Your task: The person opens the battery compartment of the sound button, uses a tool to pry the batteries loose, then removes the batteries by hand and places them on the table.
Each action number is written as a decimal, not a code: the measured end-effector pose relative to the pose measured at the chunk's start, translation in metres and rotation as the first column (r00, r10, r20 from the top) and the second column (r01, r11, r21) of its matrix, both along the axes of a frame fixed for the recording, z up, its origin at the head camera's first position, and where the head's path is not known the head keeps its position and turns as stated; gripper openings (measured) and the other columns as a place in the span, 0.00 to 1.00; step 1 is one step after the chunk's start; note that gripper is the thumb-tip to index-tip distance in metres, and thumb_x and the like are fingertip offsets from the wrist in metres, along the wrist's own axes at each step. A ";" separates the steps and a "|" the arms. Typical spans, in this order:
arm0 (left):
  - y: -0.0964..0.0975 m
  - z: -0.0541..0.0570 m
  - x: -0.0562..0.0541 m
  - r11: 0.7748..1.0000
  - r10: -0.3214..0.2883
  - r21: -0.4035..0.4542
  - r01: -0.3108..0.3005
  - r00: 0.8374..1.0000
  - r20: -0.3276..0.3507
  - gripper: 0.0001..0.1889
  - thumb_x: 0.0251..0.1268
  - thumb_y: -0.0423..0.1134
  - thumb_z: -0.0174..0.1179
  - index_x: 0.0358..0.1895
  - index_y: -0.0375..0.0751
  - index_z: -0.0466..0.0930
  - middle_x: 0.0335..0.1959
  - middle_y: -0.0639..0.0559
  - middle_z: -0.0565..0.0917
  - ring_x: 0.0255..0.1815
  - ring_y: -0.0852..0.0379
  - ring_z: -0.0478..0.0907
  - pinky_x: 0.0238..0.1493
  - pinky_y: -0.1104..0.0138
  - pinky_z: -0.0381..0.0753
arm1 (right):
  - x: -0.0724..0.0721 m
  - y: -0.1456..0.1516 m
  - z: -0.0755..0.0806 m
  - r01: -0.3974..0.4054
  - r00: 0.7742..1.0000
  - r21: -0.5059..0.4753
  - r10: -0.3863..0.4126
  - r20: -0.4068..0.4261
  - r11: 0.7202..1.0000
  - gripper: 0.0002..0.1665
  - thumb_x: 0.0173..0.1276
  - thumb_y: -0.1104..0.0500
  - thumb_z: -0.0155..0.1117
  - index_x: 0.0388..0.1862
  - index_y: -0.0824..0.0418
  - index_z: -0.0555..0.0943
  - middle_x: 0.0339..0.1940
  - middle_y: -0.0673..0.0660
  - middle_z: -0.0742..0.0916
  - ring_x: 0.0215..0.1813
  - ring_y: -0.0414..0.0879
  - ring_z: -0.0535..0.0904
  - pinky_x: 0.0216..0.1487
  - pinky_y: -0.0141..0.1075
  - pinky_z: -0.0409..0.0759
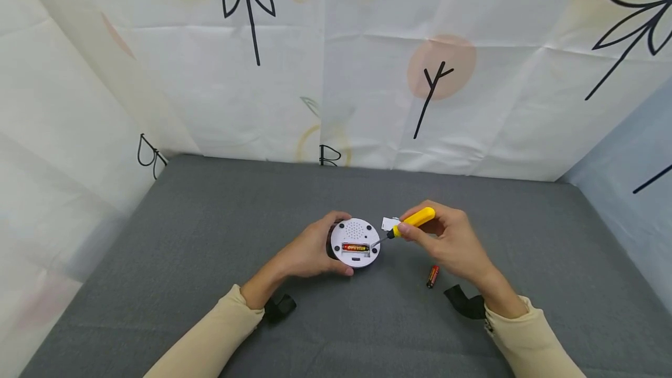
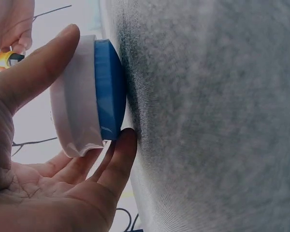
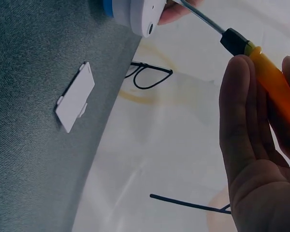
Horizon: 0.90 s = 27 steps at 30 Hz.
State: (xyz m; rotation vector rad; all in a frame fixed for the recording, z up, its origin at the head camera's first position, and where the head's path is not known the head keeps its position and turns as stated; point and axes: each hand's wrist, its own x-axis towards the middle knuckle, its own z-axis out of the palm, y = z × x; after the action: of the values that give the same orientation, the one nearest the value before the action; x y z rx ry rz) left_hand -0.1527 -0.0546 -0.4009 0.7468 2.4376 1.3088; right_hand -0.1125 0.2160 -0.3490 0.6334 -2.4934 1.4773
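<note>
My left hand [image 1: 313,249] grips a round white battery-powered device [image 1: 355,228] by its sides, thumb near and fingers on the far side. Its underside faces up, with speaker holes, small dark feet and a battery bay. A red-and-black battery [image 1: 355,247] lies in that bay. Beneath, a blue dome [image 2: 109,92] faces the table in the left wrist view. Between thumb and fingers my right hand [image 1: 452,242] holds a screwdriver [image 1: 421,216] with a yellow handle. Its metal tip reaches the right end of the bay, beside the battery's end.
A white battery cover [image 3: 76,98] lies on the grey tabletop [image 1: 236,197], just behind the screwdriver. Nearer the right forearm is a loose red-and-black battery [image 1: 433,276]. Black straps hang at both wrists. Printed white fabric [image 1: 367,98] walls off the back and sides.
</note>
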 end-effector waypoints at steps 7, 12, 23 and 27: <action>-0.001 0.000 -0.001 1.000 0.003 0.016 -0.003 1.000 0.000 0.51 0.41 0.33 0.84 0.74 0.40 0.65 0.63 0.47 0.76 0.61 0.51 0.73 0.65 0.54 0.70 | 0.001 -0.009 -0.005 -0.025 0.995 0.051 0.030 -0.091 0.998 0.11 0.62 0.68 0.75 0.41 0.58 0.85 0.38 0.48 0.87 0.37 0.41 0.84 0.42 0.32 0.85; 0.000 -0.001 -0.001 0.999 -0.007 0.040 0.007 1.000 0.003 0.52 0.41 0.34 0.84 0.74 0.38 0.65 0.62 0.46 0.77 0.59 0.52 0.76 0.62 0.55 0.74 | 0.004 -0.014 -0.005 -0.029 0.986 0.111 0.047 -0.163 0.993 0.13 0.60 0.69 0.77 0.41 0.58 0.85 0.39 0.47 0.86 0.37 0.39 0.84 0.41 0.31 0.84; 0.000 0.001 -0.002 0.998 -0.017 0.058 0.016 1.000 0.010 0.52 0.42 0.35 0.84 0.75 0.36 0.66 0.65 0.45 0.77 0.60 0.51 0.77 0.63 0.56 0.75 | 0.005 -0.016 -0.008 -0.030 0.980 0.104 0.050 -0.192 0.994 0.12 0.59 0.70 0.77 0.39 0.59 0.86 0.36 0.48 0.87 0.34 0.40 0.84 0.37 0.32 0.85; -0.001 0.001 -0.004 1.000 -0.002 0.018 0.001 1.000 0.008 0.52 0.43 0.36 0.84 0.75 0.33 0.65 0.62 0.44 0.80 0.59 0.53 0.77 0.63 0.55 0.74 | -0.005 -0.004 -0.018 -0.032 0.999 -0.074 0.033 0.022 0.997 0.08 0.63 0.71 0.73 0.41 0.67 0.86 0.34 0.55 0.89 0.32 0.50 0.87 0.37 0.38 0.86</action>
State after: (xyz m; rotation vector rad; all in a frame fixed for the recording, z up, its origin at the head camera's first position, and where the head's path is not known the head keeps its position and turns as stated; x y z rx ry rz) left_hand -0.1568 -0.0558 -0.3997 0.7464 2.4218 1.3320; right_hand -0.1172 0.2116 -0.3667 0.6502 -2.4443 1.5893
